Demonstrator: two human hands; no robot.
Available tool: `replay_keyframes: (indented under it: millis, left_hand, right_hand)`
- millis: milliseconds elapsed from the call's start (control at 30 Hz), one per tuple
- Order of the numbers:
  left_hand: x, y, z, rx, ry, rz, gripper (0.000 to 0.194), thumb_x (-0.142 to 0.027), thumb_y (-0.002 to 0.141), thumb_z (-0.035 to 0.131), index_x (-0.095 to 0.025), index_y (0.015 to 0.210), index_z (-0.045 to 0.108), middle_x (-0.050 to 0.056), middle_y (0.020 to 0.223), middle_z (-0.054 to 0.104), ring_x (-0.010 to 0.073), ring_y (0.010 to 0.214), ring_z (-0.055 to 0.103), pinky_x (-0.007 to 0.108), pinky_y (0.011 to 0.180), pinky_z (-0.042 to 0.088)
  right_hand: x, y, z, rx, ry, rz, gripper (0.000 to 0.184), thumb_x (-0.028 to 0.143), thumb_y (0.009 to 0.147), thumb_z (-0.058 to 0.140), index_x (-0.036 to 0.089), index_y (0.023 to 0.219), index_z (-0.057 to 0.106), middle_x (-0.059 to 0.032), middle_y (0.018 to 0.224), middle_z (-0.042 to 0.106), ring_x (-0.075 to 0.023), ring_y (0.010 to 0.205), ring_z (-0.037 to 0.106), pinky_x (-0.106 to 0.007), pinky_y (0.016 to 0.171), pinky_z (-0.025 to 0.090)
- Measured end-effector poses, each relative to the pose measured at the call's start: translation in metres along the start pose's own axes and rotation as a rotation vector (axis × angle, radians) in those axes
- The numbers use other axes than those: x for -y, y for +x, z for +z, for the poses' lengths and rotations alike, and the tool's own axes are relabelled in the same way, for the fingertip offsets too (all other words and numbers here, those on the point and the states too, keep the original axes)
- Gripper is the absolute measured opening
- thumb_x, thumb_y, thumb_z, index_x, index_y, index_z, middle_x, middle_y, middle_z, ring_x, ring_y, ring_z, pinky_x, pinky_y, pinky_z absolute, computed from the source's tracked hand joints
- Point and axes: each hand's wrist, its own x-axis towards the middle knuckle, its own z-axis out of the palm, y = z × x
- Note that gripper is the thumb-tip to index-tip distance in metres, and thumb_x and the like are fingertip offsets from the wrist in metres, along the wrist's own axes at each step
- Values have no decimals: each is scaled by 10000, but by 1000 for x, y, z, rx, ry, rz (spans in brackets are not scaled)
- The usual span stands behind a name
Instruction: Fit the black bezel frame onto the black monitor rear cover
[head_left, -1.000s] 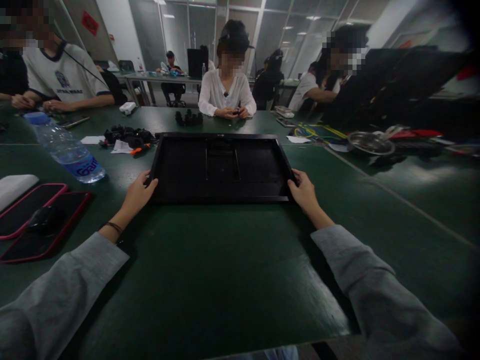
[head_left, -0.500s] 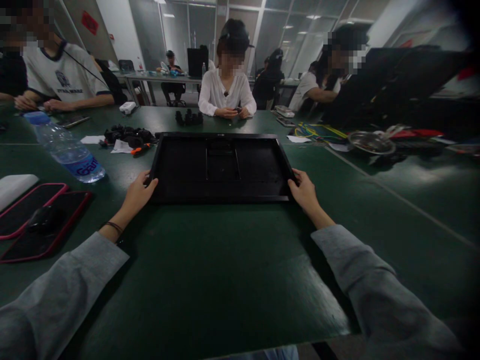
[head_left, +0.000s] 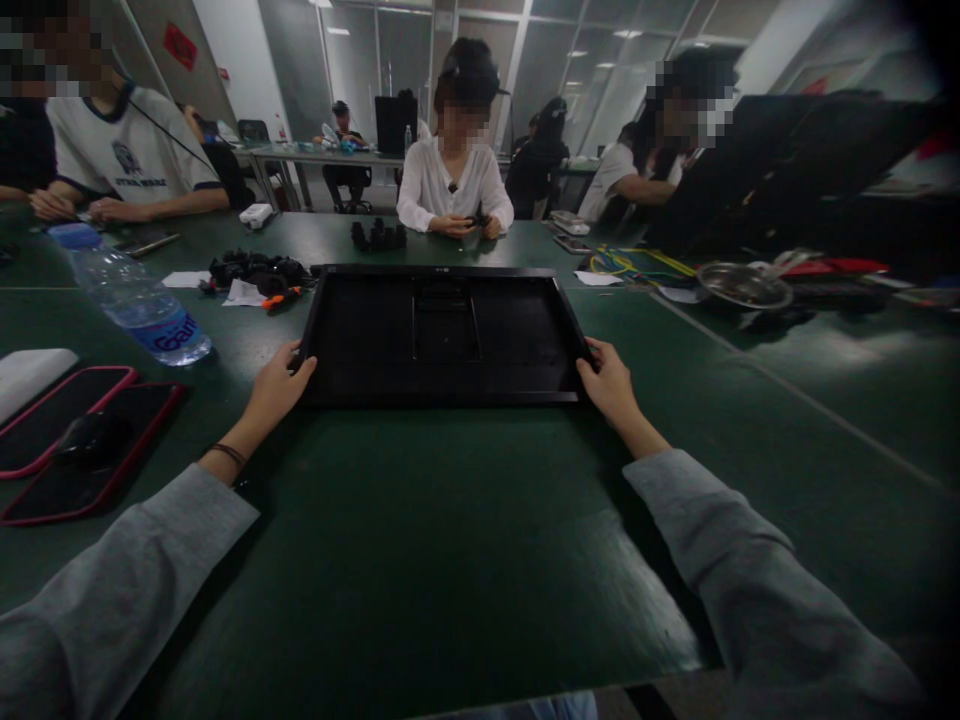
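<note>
A wide black monitor frame (head_left: 360, 385), with a small light logo on its far edge, lies across the green table in front of me. Inside it is a dark recessed panel (head_left: 517, 320) with a narrower rectangular piece (head_left: 446, 325) at the middle. My left hand (head_left: 281, 382) grips the frame's left side, thumb on top. On the opposite side my right hand (head_left: 609, 382) is closed around the edge in the same way. The fingers under both edges are partly hidden.
To the left are a water bottle (head_left: 161, 320), two red-edged phones (head_left: 131, 465) and a black mouse-like object (head_left: 94, 437). Black parts (head_left: 259, 272) lie beyond the frame. A metal bowl (head_left: 742, 290) and cables (head_left: 637, 262) sit at right. A person (head_left: 454, 185) works opposite.
My hands and the frame have stayed in place. Across the table, the person's hands have shifted slightly around a small dark item.
</note>
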Motion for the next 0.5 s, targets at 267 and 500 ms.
replay_keyframes:
  millis: [267, 500]
  left_hand:
    - [-2, 1, 0, 1, 15, -11, 580, -399, 942, 572, -150, 1464, 540, 175, 1305, 694, 325, 1240, 649, 483, 1072, 500]
    - [-1, 0, 0, -10, 11, -1, 577, -417, 942, 575, -170, 1462, 543, 168, 1319, 685, 327, 1263, 633, 491, 1073, 497]
  right_hand:
    - [-12, 4, 4, -26, 19, -17, 521, 321, 812, 625, 186, 1316, 613, -128, 1131, 733, -307, 1107, 694, -542, 1056, 516]
    - [-12, 4, 3, -18, 9, -18, 526, 307, 819, 610, 179, 1329, 613, -143, 1133, 731, -316, 1105, 695, -550, 1058, 514]
